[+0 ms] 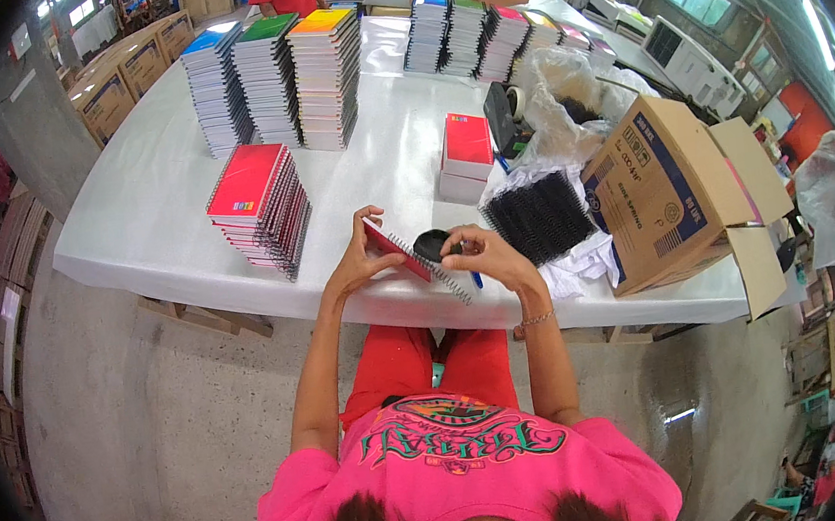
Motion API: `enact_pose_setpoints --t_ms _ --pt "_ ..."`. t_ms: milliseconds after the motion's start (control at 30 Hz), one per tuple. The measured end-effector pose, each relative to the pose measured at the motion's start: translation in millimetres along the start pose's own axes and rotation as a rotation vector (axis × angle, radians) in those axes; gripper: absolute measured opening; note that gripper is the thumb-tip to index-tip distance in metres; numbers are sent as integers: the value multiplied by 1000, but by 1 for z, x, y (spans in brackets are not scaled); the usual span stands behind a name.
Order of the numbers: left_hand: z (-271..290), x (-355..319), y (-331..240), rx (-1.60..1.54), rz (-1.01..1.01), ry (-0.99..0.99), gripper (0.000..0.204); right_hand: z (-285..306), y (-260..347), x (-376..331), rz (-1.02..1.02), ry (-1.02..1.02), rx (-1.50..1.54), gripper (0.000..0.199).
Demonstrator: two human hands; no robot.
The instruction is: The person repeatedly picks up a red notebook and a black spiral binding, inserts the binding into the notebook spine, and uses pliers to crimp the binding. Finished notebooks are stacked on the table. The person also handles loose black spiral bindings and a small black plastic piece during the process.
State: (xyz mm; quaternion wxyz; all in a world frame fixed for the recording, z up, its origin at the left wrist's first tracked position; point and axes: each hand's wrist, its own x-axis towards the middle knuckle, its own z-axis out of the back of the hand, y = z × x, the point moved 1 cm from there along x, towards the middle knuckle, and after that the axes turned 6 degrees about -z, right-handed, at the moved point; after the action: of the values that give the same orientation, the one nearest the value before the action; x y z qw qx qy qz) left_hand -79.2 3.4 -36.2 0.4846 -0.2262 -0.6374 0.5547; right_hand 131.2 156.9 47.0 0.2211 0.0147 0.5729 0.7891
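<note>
I hold a red-covered spiral notebook [399,251] tilted above the near edge of the white table [160,200]. My left hand [362,254] grips its left side. My right hand [485,254] is at its wire-bound edge, with a small black object [430,246] and a blue pen-like tip [477,279] at its fingers. A slanting stack of red notebooks [260,207] lies left of my hands. A bunch of black binding spirals [538,217] lies just to the right.
An open cardboard box [672,191] stands at the right. A short red stack [468,155] sits beyond my hands, with tall stacks of notebooks [274,78] and more stacks [477,39] further back. Crumpled plastic [562,91] lies near the box. Two people stand at the far side.
</note>
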Motion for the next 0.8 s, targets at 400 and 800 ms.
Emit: enact_pose_setpoints --t_ms 400,800 --pt "1 -6 5 41 -16 31 96 4 19 9 5 34 65 22" --pt "0 -3 0 32 -20 30 99 1 21 25 84 -27 -208 27"
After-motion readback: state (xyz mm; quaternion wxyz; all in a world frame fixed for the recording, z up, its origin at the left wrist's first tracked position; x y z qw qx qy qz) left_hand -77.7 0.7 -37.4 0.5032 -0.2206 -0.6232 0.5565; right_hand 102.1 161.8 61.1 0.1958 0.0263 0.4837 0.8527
